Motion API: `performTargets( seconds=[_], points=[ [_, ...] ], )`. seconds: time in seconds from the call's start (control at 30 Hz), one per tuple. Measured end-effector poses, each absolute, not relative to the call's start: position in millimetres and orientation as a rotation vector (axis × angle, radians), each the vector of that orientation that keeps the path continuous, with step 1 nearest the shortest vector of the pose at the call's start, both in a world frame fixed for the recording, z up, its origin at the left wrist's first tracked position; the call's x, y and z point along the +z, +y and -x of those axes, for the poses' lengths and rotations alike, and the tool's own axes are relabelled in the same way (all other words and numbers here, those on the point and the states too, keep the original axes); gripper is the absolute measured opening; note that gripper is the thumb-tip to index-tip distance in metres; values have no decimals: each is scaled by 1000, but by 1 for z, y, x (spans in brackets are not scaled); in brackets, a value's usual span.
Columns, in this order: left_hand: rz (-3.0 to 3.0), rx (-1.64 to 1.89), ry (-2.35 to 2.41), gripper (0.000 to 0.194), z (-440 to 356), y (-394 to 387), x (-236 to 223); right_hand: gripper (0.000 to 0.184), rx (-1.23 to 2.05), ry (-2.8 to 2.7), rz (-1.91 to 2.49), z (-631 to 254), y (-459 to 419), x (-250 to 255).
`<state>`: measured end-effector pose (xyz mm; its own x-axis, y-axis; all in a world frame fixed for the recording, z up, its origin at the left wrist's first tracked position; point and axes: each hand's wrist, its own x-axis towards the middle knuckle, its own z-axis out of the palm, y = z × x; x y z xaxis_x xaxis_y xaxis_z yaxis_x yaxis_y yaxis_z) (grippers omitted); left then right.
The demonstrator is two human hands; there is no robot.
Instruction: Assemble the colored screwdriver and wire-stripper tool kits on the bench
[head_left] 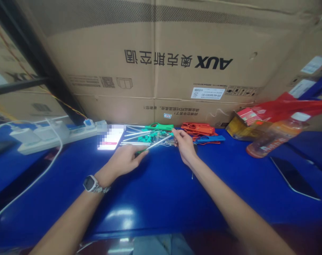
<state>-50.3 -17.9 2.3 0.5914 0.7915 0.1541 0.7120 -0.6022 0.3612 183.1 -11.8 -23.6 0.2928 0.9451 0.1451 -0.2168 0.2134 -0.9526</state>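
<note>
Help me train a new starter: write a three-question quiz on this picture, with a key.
1. True or false: the wristwatch is on the left arm.

2. What colour is the long piece at the near edge of the orange pile? a) yellow b) blue c) white

3. Fill in: the thin metal rod runs from the left hand towards the ____ hand.

Key: 1. True. 2. b, blue. 3. right.

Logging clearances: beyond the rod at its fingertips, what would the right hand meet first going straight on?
The right hand would probably meet the green handle by the cardboard box; depth is unclear.
</note>
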Motion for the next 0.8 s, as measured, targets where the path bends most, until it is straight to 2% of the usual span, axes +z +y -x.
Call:
performTargets(
  seconds=[0.37,0.63,0.8],
  points=[
    [-2613,447,1232,40,50,-20,2,38,1415,-947,849,-202,-15,-8],
    [-2538,502,1222,41,49,-20,1,39,1339,-1017,844,-206,-17,-5],
    [-2578,496,1195,40,40,-27,5,45,1362,-1176,1033,-197,-20,-8]
  ],
)
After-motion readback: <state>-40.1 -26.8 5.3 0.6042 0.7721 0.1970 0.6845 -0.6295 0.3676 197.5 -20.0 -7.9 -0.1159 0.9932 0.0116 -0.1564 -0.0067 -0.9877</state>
